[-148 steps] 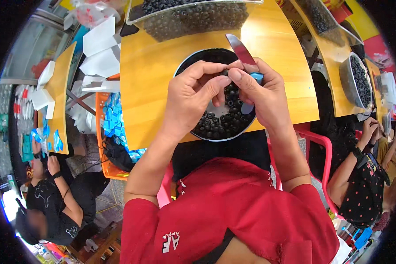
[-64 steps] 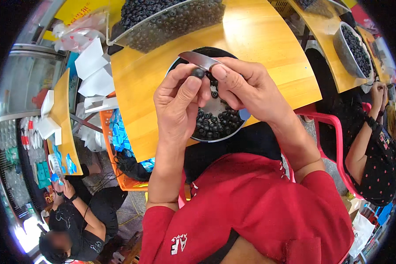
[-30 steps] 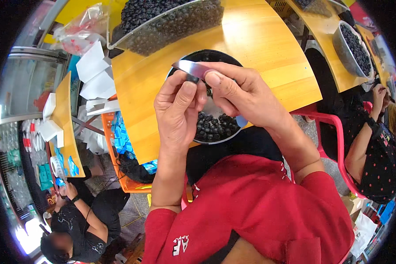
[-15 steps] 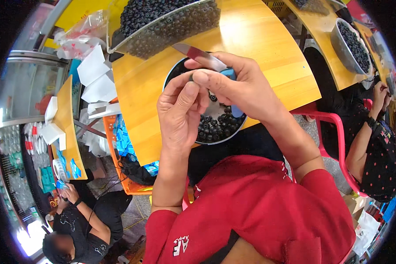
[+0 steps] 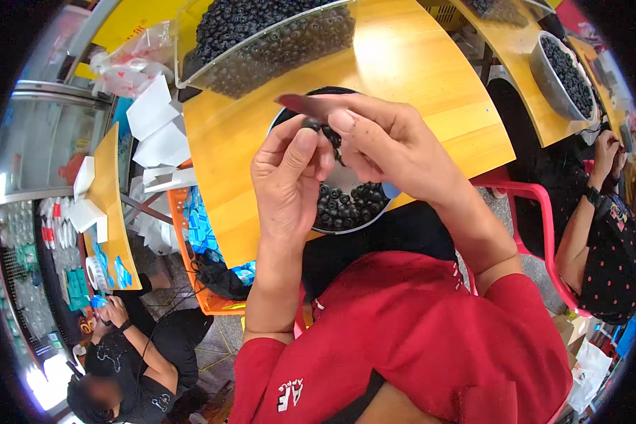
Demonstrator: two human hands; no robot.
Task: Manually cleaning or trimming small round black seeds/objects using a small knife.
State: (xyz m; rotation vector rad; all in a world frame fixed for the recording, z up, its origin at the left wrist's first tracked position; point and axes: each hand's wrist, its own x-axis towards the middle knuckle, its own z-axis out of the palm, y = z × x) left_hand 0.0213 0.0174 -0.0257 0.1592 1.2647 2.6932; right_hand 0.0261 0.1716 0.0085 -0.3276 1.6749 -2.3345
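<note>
A single dark blueberry point(image 5: 311, 124) is pinched between the thumb and fingers of my left hand point(image 5: 287, 169). My right hand point(image 5: 396, 141) grips a small knife point(image 5: 305, 105), its blade pointing left just above the berry. The right thumb stands close beside the berry. Most of the handle is hidden in my palm; a bit of blue shows below that hand. Under both hands sits a round bowl point(image 5: 353, 227) with loose blueberries point(image 5: 346, 205) in its near part. My hands cover much of its far half.
On the wooden table point(image 5: 431, 85) a clear plastic bin point(image 5: 275, 42) full of blueberries stands at the far left. An orange crate point(image 5: 191, 272) with blue packets is left of the table. One co-worker sits at lower left, another at right near a bowl of blueberries point(image 5: 565, 74).
My right hand has turned the knife, so the blade now lies flatter and nearer the berry. The right thumb has drawn back from the left fingertips, leaving the berry in view.
</note>
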